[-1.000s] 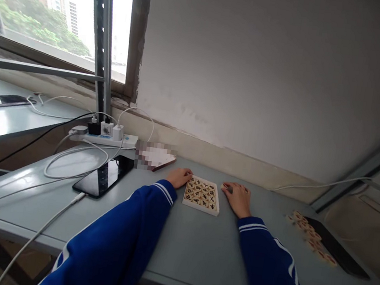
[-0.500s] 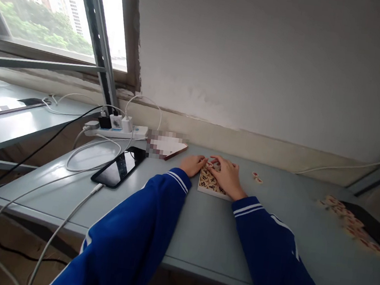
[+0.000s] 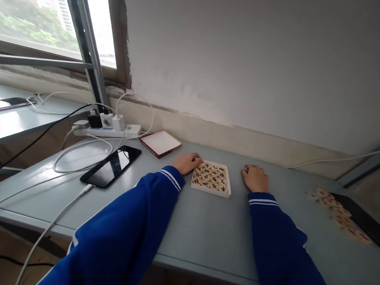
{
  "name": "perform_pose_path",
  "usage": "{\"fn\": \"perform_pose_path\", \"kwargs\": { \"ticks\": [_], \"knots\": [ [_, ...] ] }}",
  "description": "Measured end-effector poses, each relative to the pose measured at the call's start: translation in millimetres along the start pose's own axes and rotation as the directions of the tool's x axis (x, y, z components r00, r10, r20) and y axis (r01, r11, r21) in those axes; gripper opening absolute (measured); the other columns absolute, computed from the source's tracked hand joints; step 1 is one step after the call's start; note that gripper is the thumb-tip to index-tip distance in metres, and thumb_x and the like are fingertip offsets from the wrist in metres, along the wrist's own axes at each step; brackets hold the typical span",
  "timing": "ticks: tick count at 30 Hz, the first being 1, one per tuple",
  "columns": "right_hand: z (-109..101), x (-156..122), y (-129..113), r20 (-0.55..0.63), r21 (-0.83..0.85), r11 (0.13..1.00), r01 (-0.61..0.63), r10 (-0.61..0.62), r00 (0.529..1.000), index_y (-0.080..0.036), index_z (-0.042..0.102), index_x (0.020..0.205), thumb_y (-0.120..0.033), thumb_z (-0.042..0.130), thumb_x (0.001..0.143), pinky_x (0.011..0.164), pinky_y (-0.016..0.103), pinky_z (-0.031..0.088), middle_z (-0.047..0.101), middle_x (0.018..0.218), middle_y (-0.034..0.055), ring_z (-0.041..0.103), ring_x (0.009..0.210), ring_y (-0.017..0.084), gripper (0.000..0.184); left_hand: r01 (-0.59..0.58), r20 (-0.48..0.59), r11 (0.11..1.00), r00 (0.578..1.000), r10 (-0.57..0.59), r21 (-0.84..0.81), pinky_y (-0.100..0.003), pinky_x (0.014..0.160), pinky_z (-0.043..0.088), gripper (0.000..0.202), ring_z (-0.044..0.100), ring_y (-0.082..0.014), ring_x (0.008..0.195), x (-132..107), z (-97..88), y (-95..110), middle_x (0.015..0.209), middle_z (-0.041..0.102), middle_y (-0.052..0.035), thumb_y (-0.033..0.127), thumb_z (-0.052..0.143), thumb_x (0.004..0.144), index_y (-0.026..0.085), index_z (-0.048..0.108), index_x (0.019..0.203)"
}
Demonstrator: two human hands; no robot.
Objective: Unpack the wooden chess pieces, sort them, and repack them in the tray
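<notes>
A shallow white box (image 3: 211, 190) lies on the desk, filled with rows of round wooden Chinese chess pieces (image 3: 213, 178) bearing black characters. My left hand (image 3: 187, 163) grips its far left corner, fingers curled at the rim. To the right of the box and apart from it, my right hand (image 3: 255, 178) rests on the desk with its fingers bent together over the spot where two loose pieces lay; those pieces are now hidden by the hand. More loose pieces with red characters (image 3: 343, 214) are heaped far to the right, slightly blurred.
A red-edged box lid (image 3: 161, 143) lies upside down near the wall. A black phone (image 3: 111, 167) on a white cable (image 3: 49, 229) is to the left, beside a power strip (image 3: 107, 131) with chargers. A dark flat object (image 3: 368, 222) lies by the heap at right.
My right hand has left the box and moved right, over the two loose pieces. This uncovers the filled box. My left hand stays at the corner; the view has turned slightly right.
</notes>
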State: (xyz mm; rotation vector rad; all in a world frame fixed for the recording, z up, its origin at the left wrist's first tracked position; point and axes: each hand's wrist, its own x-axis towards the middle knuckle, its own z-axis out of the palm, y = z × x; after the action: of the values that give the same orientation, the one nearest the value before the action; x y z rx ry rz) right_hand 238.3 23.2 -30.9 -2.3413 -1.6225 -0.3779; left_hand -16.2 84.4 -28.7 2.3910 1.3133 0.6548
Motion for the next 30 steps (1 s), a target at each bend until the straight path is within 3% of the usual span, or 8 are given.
{"fn": "perform_pose_path", "kwargs": {
  "ticks": [2,7,10,12,15,19,23,30],
  "knots": [
    [6.9,1.8,6.9,0.024,0.038,0.999,0.031,-0.032,0.999,-0.016,0.062,0.096,-0.021,0.037,0.080,0.077,0.039,0.035,0.056,0.102,0.0130,0.048,0.096,0.026,0.030,0.000,0.002,1.000,1.000,0.000,0.001,-0.026,0.066,0.040,0.038,0.057,-0.0190,0.077,0.5,0.9,-0.3,0.084,0.065,-0.0029,0.048,0.038,0.082,0.022,0.061,0.097],
    [13.7,9.2,4.4,-0.086,0.249,0.959,0.139,-0.121,0.989,-0.012,0.056,0.105,-0.015,0.043,0.076,0.075,0.032,0.039,0.057,0.093,0.0129,0.053,0.086,0.021,0.032,0.000,-0.004,1.000,1.000,0.000,0.025,-0.025,0.069,0.040,0.040,0.057,-0.0187,0.079,0.2,1.8,-0.2,0.086,0.065,-0.0045,0.048,0.035,0.083,0.021,0.060,0.099],
    [5.4,10.6,-8.1,-0.120,0.462,0.876,0.140,-0.095,0.988,-0.012,0.049,0.112,-0.018,0.051,0.072,0.073,0.031,0.041,0.059,0.079,0.0064,0.054,0.076,0.018,0.040,-0.008,-0.009,0.999,1.000,0.008,0.032,-0.025,0.069,0.040,0.041,0.057,-0.0185,0.080,-1.0,1.5,0.6,0.087,0.065,-0.0051,0.048,0.033,0.084,0.020,0.059,0.100],
    [-5.5,6.8,-23.0,-0.159,0.564,0.799,0.207,-0.141,0.977,-0.015,0.048,0.111,-0.022,0.052,0.072,0.073,0.030,0.041,0.060,0.080,0.0043,0.054,0.077,0.017,0.040,-0.015,-0.017,0.999,1.000,0.015,0.036,-0.025,0.069,0.040,0.042,0.057,-0.0189,0.080,-1.4,1.7,0.9,0.087,0.065,-0.0054,0.048,0.032,0.085,0.020,0.059,0.099],
    [-21.5,-6.1,-51.0,-0.212,0.587,0.732,0.346,-0.273,0.938,-0.022,0.048,0.111,-0.028,0.053,0.074,0.074,0.031,0.041,0.061,0.089,0.0030,0.052,0.085,0.017,0.038,-0.021,-0.025,0.999,0.999,0.023,0.044,-0.026,0.069,0.041,0.041,0.057,-0.0196,0.080,-1.4,1.8,1.4,0.087,0.065,-0.0062,0.046,0.032,0.085,0.019,0.059,0.099],
    [-25.5,-22.9,-78.7,-0.174,0.569,0.693,0.443,-0.425,0.888,-0.024,0.049,0.111,-0.028,0.053,0.075,0.073,0.031,0.041,0.059,0.094,0.0028,0.052,0.084,0.017,0.037,-0.003,-0.009,0.999,1.000,0.004,0.050,-0.026,0.071,0.041,0.040,0.057,-0.0194,0.082,-1.9,0.4,2.8,0.088,0.064,-0.0065,0.045,0.032,0.086,0.019,0.059,0.099],
    [-15.1,-26.0,-84.0,-0.151,0.656,0.584,0.478,-0.519,0.841,-0.022,0.043,0.117,-0.021,0.050,0.076,0.075,0.030,0.043,0.056,0.096,0.0036,0.053,0.077,0.013,0.042,-0.011,-0.006,0.999,1.000,0.011,0.050,-0.027,0.071,0.041,0.040,0.057,-0.0194,0.080,-2.9,-1.0,3.9,0.086,0.064,-0.0065,0.045,0.032,0.086,0.019,0.059,0.100],
    [-9.7,-22.9,-80.0,-0.168,0.719,0.520,0.460,-0.513,0.842,-0.021,0.041,0.118,-0.019,0.051,0.075,0.075,0.029,0.045,0.053,0.097,0.0041,0.053,0.075,0.011,0.044,-0.005,-0.003,0.999,1.000,0.006,0.041,-0.026,0.069,0.041,0.040,0.057,-0.0193,0.079,-2.8,-0.8,2.9,0.085,0.064,-0.0061,0.045,0.033,0.085,0.019,0.059,0.101]
  ]
}}
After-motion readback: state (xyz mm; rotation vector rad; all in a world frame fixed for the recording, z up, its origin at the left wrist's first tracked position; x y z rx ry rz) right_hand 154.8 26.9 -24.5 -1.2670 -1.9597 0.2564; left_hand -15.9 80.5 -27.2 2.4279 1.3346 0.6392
